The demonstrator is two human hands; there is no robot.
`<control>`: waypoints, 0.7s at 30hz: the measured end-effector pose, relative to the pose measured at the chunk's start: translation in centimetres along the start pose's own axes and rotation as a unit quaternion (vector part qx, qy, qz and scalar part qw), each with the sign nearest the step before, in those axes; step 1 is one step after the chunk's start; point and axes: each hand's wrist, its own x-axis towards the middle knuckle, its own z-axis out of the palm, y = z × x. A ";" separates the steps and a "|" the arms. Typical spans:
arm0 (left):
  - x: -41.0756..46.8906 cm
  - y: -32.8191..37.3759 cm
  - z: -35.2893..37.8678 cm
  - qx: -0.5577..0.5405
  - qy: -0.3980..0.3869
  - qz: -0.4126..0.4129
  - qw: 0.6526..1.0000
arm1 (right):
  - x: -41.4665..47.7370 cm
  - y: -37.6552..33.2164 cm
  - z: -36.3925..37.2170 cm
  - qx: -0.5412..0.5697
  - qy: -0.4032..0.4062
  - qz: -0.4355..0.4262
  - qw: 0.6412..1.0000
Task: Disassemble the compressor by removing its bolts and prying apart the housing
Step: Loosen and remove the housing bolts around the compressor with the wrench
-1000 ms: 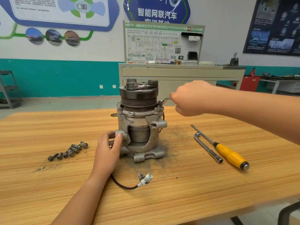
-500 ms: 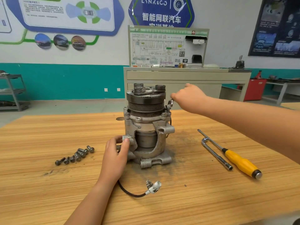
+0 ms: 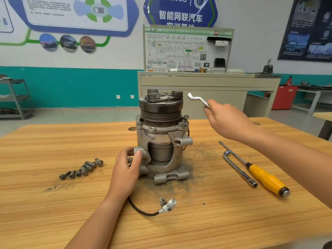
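- The wrench (image 3: 197, 100) shows only its bent head. The rest of its shaft is buried inside the grip of the right hand (image 3: 228, 121).
- Where the left hand (image 3: 125, 169) pinches a lug, that side of the compressor (image 3: 161, 141) is covered.
- The black cable (image 3: 143, 212) vanishes under the wrist below that grip.
- Both forearms run out of view at the bottom and right edges.
- Print on the wiring board (image 3: 179, 51), far beyond both grips, is too small to read.

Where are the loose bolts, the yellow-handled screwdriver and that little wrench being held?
loose bolts (image 3: 84, 170): head view, on a bolt mid-row.
yellow-handled screwdriver (image 3: 265, 178): head view, on the middle of its handle.
wrench (image 3: 198, 99): head view, on its bare metal shaft.
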 end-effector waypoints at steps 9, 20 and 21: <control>-0.1 0.1 -0.2 -0.011 0.001 -0.004 1.000 | -0.6 -2.8 -2.7 -0.249 -0.142 -0.007 0.958; -0.4 0.5 -0.2 -0.014 -0.009 -0.024 1.000 | -0.2 -4.4 -3.9 -0.427 -0.177 -0.105 0.881; -0.4 0.5 -0.2 -0.012 -0.007 -0.025 1.000 | 0.0 -4.2 -3.8 -0.424 -0.180 -0.108 0.881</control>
